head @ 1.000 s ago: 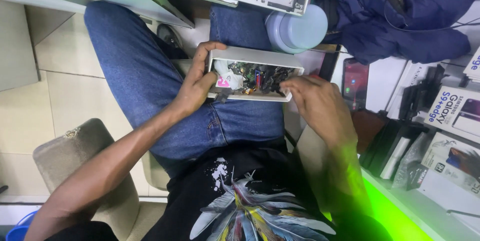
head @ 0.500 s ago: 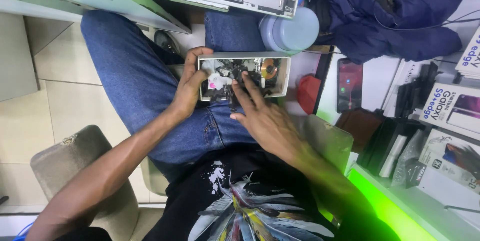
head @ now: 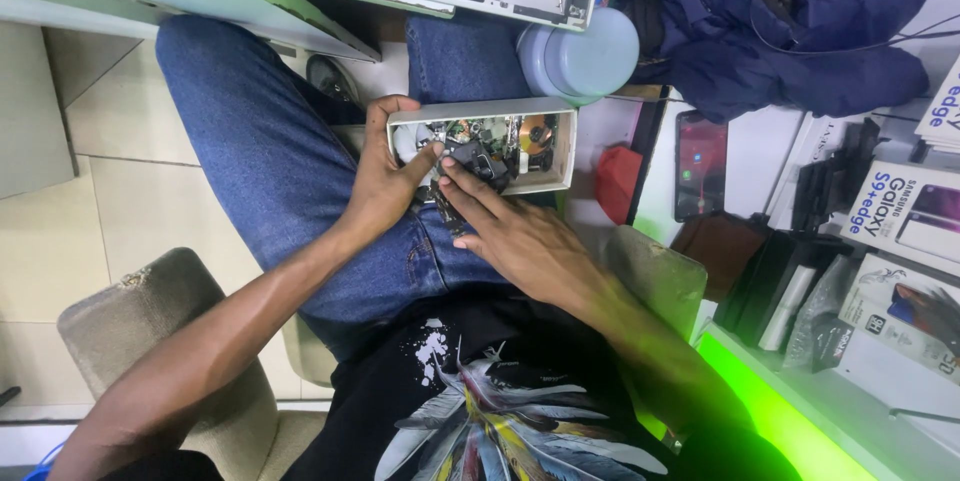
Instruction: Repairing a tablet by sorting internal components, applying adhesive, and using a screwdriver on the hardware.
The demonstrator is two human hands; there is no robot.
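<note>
Left hand [head: 385, 186] grips the near-left end of the white parts box [head: 560, 146] resting on the lap, fingers clamped round its wall, wrist bent inward. Right hand [head: 520, 241] lies palm-down, fingers together, tips on a dark part [head: 478, 157] inside; best kept level so nothing spills.

One white box [head: 560, 146]; two hands [head: 385, 186]
</note>
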